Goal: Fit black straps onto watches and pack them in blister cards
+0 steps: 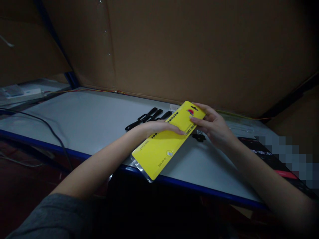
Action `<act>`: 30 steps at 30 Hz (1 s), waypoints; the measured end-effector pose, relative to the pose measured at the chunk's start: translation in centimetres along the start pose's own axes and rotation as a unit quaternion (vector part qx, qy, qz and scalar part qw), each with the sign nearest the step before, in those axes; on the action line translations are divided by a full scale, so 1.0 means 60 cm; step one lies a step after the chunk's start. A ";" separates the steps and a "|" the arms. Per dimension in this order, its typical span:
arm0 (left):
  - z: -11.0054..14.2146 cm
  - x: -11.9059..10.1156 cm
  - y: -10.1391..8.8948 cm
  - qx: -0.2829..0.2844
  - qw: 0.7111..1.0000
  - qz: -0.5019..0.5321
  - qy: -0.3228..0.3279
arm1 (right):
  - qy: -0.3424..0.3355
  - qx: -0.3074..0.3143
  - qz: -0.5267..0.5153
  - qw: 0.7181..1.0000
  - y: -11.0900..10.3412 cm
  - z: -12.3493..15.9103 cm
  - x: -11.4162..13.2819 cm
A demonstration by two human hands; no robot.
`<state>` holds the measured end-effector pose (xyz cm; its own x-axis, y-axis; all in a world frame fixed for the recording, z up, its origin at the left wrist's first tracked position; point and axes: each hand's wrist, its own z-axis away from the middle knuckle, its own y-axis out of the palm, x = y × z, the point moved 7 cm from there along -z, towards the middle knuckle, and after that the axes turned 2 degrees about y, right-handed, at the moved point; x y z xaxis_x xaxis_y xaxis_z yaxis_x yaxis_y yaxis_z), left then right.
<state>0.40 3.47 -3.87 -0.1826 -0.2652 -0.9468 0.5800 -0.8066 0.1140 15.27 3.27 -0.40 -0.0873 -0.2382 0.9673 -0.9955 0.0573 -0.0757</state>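
Note:
A yellow blister card (159, 149) printed with woodworking and spoke shave lettering lies tilted across both my hands, its clear plastic edge showing at the lower left. My left hand (163, 127) grips it around the middle, thumb across the printed face and the other fingers hidden beneath. At the top end with the hang hole, my right hand (211, 124) pinches the card between thumb and fingers. Behind the card, several black spokeshaves (146, 118) rest on the table. A small black part (198, 136) sits under my right hand; its kind is unclear.
The pale tabletop (82, 116) has a blue front edge (211, 194). Cardboard panels (199, 49) rise behind it. A dark cable (53, 127) crosses the left side. Clear plastic packaging (239, 124) and a black box (259, 149) lie on the right.

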 end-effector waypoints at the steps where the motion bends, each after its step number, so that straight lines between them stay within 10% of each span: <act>1: 0.000 0.002 0.003 0.010 1.000 0.001 -0.006 | 0.010 -0.002 -0.004 1.000 -0.001 0.000 0.000; 25: 0.018 -0.033 0.015 -0.019 0.996 -0.067 0.059 | 0.009 -0.052 -0.057 0.997 0.000 0.009 0.014; 30: 0.067 -0.106 -0.015 -0.180 0.949 -0.227 0.127 | -0.018 -0.058 -0.043 0.997 -0.026 0.002 0.033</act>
<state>-2.13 3.76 3.26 -0.3081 0.2397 -0.9206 0.7291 -0.5621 -0.3904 16.62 2.60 1.61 -0.0056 -0.2810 0.9597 -0.9885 0.1466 0.0372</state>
